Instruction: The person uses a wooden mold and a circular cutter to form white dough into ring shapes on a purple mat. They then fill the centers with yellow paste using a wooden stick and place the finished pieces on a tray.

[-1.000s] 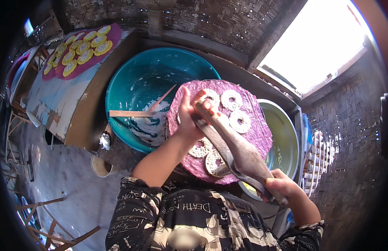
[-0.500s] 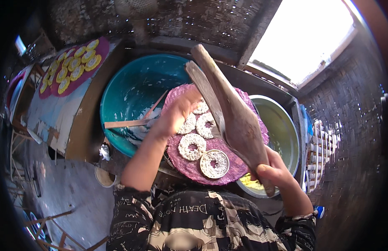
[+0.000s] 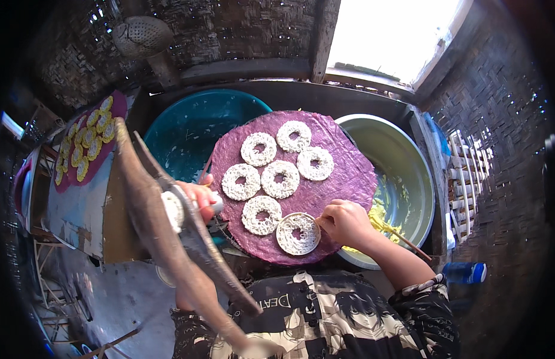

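My left hand [image 3: 201,196] is closed around the middle of a long two-armed wooden press [image 3: 149,206], raised at the left and partly hiding the hand. Between the press's arms a white cylinder-like part [image 3: 172,210] shows. My right hand [image 3: 344,221] pinches the edge of a thin round ring [image 3: 317,240] that encircles a disc of white noodle-like strands [image 3: 298,234]. This disc lies at the near edge of a purple round mat [image 3: 331,179]. Several more white strand rings [image 3: 280,179] with holes in the middle rest on the mat, apart or barely touching.
Behind the mat at left stands a teal basin [image 3: 188,113] with white smears. A greenish basin [image 3: 418,185] at right holds yellow dough [image 3: 379,218] and a stick. Far left, a table [image 3: 89,209] bears a purple mat with yellow-rimmed pieces. A blue-capped bottle [image 3: 466,273] lies at right.
The press has gone from my right hand to my left and swung to the left side. My right hand has come to the ring at the mat's near edge. The view has shifted slightly.
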`<state>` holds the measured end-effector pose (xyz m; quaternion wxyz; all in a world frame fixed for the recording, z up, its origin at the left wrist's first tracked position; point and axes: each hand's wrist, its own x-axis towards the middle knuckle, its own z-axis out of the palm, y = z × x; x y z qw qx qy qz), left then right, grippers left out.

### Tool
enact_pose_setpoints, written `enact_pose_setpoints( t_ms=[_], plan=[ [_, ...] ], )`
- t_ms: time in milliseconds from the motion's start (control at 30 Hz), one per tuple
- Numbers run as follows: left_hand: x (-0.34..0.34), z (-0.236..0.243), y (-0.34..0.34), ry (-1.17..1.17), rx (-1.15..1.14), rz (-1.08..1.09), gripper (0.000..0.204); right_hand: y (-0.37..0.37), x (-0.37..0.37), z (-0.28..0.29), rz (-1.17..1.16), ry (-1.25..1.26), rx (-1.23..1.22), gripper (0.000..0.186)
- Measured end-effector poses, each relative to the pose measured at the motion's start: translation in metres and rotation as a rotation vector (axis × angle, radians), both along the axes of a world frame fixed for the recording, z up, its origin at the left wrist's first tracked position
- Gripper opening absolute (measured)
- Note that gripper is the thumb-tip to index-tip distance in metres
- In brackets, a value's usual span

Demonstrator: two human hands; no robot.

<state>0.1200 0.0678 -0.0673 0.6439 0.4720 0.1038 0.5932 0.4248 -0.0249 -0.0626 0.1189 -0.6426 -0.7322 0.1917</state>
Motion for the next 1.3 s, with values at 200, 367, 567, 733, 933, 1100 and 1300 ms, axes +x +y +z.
enact_pose_setpoints(
  t_ms=[200, 367, 567, 733, 933, 1100, 1300],
  plan=[
    [-0.003, 0.017, -0.015, 0.154, 0.108, 0.355, 0.038, 0.0, -0.002, -0.015, 0.067, -0.051, 0.081, 0.012],
    [-0.006, 0.02, -0.015, 0.18, 0.138, 0.361, 0.037, 0.005, 0.0, 0.0, 0.047, -0.017, 0.108, 0.011],
    [-0.002, 0.018, -0.018, 0.229, 0.152, 0.311, 0.037, 0.021, 0.04, 0.015, -0.171, -0.178, 0.082, 0.015],
    [-0.001, 0.02, -0.016, 0.302, 0.247, 0.259, 0.033, 0.025, 0.05, 0.007, -0.209, -0.249, 0.019, 0.018],
    [-0.003, 0.017, -0.013, 0.368, 0.319, 0.184, 0.032, 0.026, 0.046, -0.004, -0.181, -0.218, 0.046, 0.018],
    [-0.002, 0.016, -0.006, 0.446, 0.428, 0.1, 0.058, 0.023, 0.042, 0.009, -0.165, -0.175, 0.058, 0.021],
    [0.042, 0.015, -0.009, 0.506, -0.053, -0.013, 0.053, 0.006, 0.027, 0.042, 0.118, 0.348, 0.077, 0.048]
  ],
)
